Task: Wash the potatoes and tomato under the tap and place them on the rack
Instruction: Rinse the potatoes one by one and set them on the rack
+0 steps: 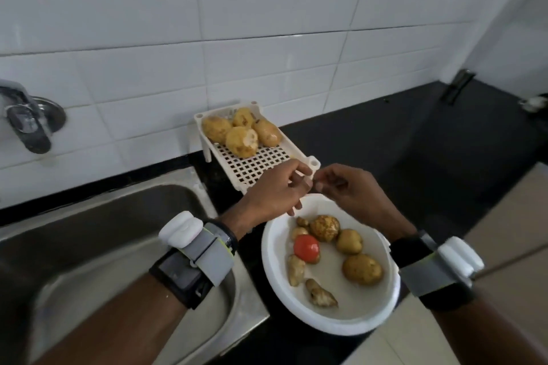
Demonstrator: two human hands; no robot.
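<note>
A white slotted rack (267, 166) stands on the dark counter by the wall, with several washed potatoes (240, 133) at its far end. In front of it, a white bowl (350, 317) contains a red tomato (307, 247), several more potatoes (361, 268) and small knobbly pieces (321, 293). My left hand (275, 190) and my right hand (350, 191) meet fingertip to fingertip above the bowl's far rim, near the rack's front edge. Neither hand holds a vegetable; the fingers are loosely bent.
A steel sink (103, 246) lies at the left, with a wall tap (26, 124) above it on the white tiles. The black counter (415, 151) stretches right toward a dark object (456, 87) by the wall. Both wrists carry strapped bands.
</note>
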